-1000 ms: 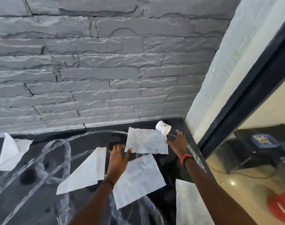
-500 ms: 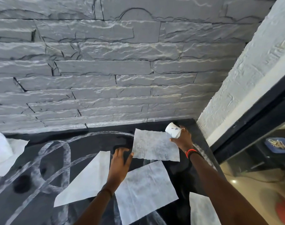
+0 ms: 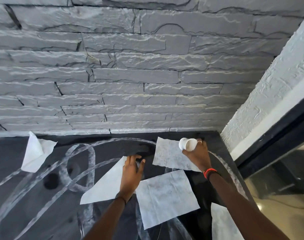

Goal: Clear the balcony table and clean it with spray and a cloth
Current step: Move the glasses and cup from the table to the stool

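Observation:
The black table (image 3: 35, 213) has white smear marks and several white paper sheets on it. My right hand (image 3: 197, 155) grips a small white cup (image 3: 187, 143), tipped on its side, over the far sheet (image 3: 166, 155) near the table's back right corner. My left hand (image 3: 131, 174) rests on the top corner of a folded sheet (image 3: 104, 186), fingers curled at its edge. A larger sheet (image 3: 166, 196) lies just to the right of my left wrist. A crumpled sheet (image 3: 36, 151) sits at the far left.
A grey stone wall (image 3: 130, 75) runs right behind the table. A white textured wall (image 3: 269, 92) and a dark door frame (image 3: 277, 135) close the right side. Another sheet (image 3: 224, 224) lies at the near right edge.
The view has tilted and shifted. My right hand with the cup stays near the back right corner. My left hand has slid left off the far sheet onto the folded sheet.

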`<state>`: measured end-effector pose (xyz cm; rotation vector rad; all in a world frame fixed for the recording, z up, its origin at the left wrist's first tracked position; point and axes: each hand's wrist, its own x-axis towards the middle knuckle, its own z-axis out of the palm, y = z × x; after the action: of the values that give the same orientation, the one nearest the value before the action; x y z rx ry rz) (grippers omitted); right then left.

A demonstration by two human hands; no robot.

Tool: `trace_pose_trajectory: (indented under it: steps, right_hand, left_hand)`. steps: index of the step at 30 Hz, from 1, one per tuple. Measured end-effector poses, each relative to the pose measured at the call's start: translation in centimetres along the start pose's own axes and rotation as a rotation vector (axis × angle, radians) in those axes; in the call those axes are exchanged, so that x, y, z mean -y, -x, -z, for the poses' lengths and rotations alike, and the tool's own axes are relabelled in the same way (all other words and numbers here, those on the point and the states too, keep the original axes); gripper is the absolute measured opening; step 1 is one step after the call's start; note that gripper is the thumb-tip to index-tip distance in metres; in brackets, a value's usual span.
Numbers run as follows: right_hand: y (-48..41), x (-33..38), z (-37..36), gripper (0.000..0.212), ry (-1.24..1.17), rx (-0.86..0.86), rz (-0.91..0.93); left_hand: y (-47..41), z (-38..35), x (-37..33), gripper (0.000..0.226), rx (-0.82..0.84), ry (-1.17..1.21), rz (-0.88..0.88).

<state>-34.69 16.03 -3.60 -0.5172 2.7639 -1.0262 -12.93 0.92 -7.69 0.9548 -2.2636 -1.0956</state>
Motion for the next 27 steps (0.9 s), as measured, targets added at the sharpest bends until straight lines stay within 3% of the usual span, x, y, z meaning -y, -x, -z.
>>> trace_pose_trajectory:
  steps: [6, 11, 15, 22, 27]
  right_hand:
    - [8.6, 3.5, -0.5, 0.072, -0.056, 0.170, 0.083]
    - [14.1, 5.4, -1.7, 0.062, -0.058, 0.236, 0.187]
    - [21.4, 6.3, -2.5, 0.065, -0.136, 0.339, 0.234]
    - [33.6, 8.6, -3.4, 0.049, -0.210, 0.469, 0.412]
    - [41.8, 10.5, -5.7, 0.049, -0.247, 0.597, 0.467]
  left_hand:
    - [5.8, 3.9, -0.8, 0.024, -0.073, -0.001, 0.031]
    - [9.0, 6.4, 0.5, 0.025, -0.111, -0.020, 0.072]
    - [16.0, 9.3, 1.2, 0.024, -0.192, 0.001, 0.100]
    - [27.8, 15.4, 4.1, 0.014, -0.375, 0.004, 0.186]
    - [35.3, 19.6, 7.7, 0.022, -0.433, -0.050, 0.322]
